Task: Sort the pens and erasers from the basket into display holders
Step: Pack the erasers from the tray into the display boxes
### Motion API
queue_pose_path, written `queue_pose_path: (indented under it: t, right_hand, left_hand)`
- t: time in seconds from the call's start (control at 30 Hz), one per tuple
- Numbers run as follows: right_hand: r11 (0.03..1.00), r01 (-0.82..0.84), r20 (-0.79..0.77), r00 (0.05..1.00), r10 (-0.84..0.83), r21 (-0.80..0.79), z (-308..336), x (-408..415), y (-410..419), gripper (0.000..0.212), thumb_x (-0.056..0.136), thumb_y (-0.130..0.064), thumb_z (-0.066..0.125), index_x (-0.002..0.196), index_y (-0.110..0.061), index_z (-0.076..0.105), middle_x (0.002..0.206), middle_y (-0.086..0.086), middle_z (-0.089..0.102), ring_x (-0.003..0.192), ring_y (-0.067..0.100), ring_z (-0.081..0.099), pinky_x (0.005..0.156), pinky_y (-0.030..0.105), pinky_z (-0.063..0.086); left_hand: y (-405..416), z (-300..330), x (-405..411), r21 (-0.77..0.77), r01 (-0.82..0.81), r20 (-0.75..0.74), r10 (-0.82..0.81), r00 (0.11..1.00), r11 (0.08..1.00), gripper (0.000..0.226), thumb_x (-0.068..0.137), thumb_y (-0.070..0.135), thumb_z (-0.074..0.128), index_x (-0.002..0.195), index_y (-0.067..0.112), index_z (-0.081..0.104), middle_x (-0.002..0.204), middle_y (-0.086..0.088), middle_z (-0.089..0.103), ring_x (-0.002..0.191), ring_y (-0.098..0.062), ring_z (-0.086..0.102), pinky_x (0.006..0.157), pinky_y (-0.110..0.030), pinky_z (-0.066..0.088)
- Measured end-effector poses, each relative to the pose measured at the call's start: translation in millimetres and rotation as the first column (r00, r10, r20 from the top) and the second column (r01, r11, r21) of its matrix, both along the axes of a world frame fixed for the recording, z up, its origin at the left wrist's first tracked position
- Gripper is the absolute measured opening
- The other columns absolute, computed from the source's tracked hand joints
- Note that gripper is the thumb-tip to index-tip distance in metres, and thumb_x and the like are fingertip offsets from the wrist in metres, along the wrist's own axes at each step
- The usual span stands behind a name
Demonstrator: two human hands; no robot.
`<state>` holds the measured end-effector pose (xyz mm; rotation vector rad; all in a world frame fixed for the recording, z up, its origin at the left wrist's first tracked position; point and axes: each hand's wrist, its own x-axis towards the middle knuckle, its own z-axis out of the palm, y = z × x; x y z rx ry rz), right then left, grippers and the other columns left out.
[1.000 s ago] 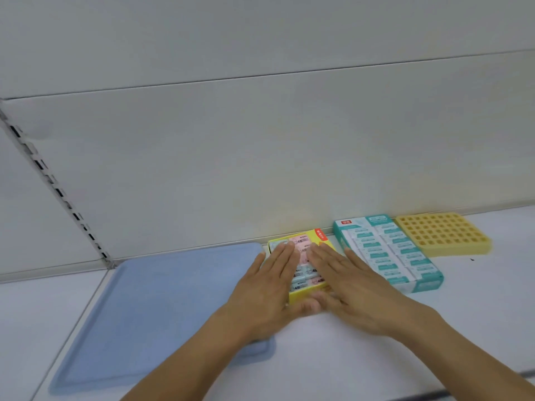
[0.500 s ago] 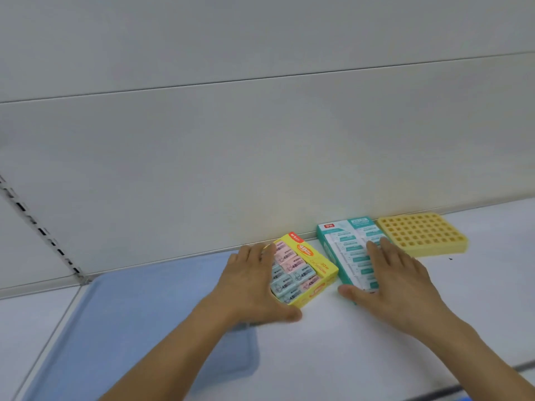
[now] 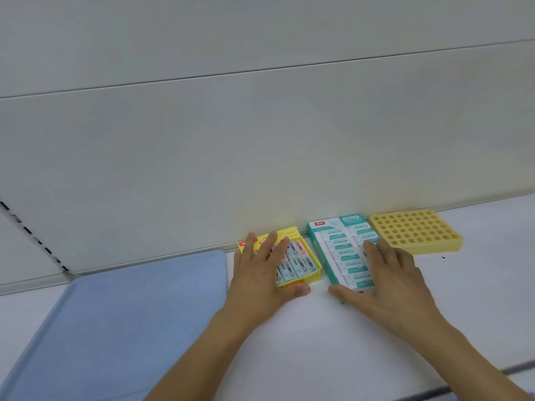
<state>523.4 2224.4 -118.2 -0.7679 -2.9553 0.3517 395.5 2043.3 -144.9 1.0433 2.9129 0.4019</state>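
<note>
Two hands lie flat with straight fingers: the left hand (image 3: 262,277) rests on the yellow box (image 3: 301,256) of wrapped erasers, the right hand (image 3: 388,285) on the teal box (image 3: 338,250) of white erasers. Beside that stands a yellow pen holder (image 3: 417,231). Box lettering is too blurred to read.

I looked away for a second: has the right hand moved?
Yes. The right hand left the yellow box and went right onto the teal box, nearer the yellow grid holder.
</note>
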Motion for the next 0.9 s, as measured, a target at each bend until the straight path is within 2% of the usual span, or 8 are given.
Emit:
queue_pose_path:
  t: [0.13,0.3,0.43,0.6,0.67,0.77,0.83,0.9]
  right_hand:
    - [0.999,-0.033,-0.059,0.998,0.032,-0.001,-4.2,-0.1,3.5,0.104,0.074,-0.082,0.042,0.151,-0.022,0.006,0.160,0.000,0.008,0.142,0.024,0.011,0.114,0.036,0.024]
    - [0.997,-0.080,-0.079,0.994,0.078,-0.021,-6.4,1.2,15.3,0.108,0.070,-0.085,0.044,0.150,-0.023,0.007,0.158,-0.002,0.011,0.141,0.023,0.012,0.113,0.036,0.028]
    - [0.993,-0.109,-0.104,0.989,0.104,-0.040,-7.6,-1.7,20.8,0.111,0.066,-0.086,0.046,0.149,-0.024,0.009,0.156,-0.005,0.017,0.139,0.022,0.015,0.111,0.036,0.033]
    - [0.993,-0.116,-0.073,0.991,0.114,-0.026,-11.1,-2.9,24.5,0.113,0.066,-0.090,0.041,0.151,-0.023,0.006,0.159,-0.003,0.011,0.143,0.025,0.010,0.113,0.039,0.030]
    - [0.993,-0.118,-0.047,0.992,0.117,-0.010,-12.8,-3.5,24.2,0.115,0.065,-0.093,0.033,0.151,-0.023,0.004,0.160,-0.001,0.006,0.145,0.027,0.004,0.116,0.040,0.024]
    - [0.993,-0.113,-0.029,0.993,0.114,0.024,-16.8,-3.3,22.1,0.126,0.051,-0.097,0.005,0.152,-0.022,0.001,0.161,0.002,-0.001,0.147,0.030,-0.003,0.119,0.041,0.014]
    - [0.993,-0.114,-0.025,0.993,0.115,0.042,-19.3,-3.3,21.8,0.135,0.043,-0.099,-0.010,0.153,-0.021,0.000,0.162,0.004,-0.003,0.147,0.031,-0.005,0.119,0.041,0.009]
    - [0.992,-0.119,-0.024,0.993,0.120,0.045,-20.3,-3.1,22.2,0.136,0.042,-0.098,-0.013,0.153,-0.021,0.000,0.162,0.005,-0.004,0.147,0.031,-0.006,0.120,0.041,0.007]
  left_hand:
    - [19.1,-2.4,-13.4,-0.031,0.058,-0.019,-0.058,0.998,0.998,0.093,0.079,0.079,0.045,0.153,0.037,0.007,0.163,0.013,-0.005,0.148,-0.018,-0.019,0.120,-0.049,-0.004]
    - [25.4,-1.5,-11.9,-0.192,0.071,-0.206,-0.111,0.972,0.979,0.103,0.067,0.089,0.002,0.154,0.033,-0.006,0.158,0.015,-0.018,0.148,-0.011,-0.017,0.118,-0.048,-0.014]
    - [26.8,4.2,-7.7,-0.133,0.165,-0.151,-0.185,0.971,0.977,0.089,0.077,0.078,0.012,0.153,0.034,-0.004,0.152,0.023,-0.019,0.138,0.004,-0.020,0.121,-0.030,-0.007]
    - [25.9,9.8,-7.6,-0.076,0.176,-0.109,-0.184,0.977,0.981,0.097,0.071,0.086,0.019,0.153,0.036,0.007,0.154,0.024,-0.008,0.136,0.009,-0.011,0.114,-0.021,-0.003]
    - [24.3,7.9,-7.9,-0.047,0.172,-0.123,-0.177,0.977,0.984,0.093,0.074,0.082,0.025,0.153,0.034,0.012,0.159,0.021,-0.001,0.143,0.004,-0.003,0.118,-0.025,0.002]
    - [23.3,4.6,-8.4,-0.106,0.259,-0.204,-0.276,0.939,0.960,0.078,0.086,0.075,0.022,0.153,0.039,0.005,0.159,0.023,-0.007,0.147,-0.001,-0.008,0.121,-0.034,-0.004]
    - [23.3,4.8,-9.4,-0.100,0.320,-0.186,-0.334,0.924,0.942,0.069,0.091,0.069,0.017,0.153,0.038,0.013,0.159,0.023,0.005,0.147,0.002,-0.004,0.121,-0.032,-0.003]
    - [23.5,4.5,-9.8,-0.014,0.323,-0.164,-0.321,0.933,0.946,0.071,0.091,0.068,0.015,0.151,0.033,0.028,0.157,0.019,0.022,0.146,0.003,0.007,0.121,-0.029,0.004]
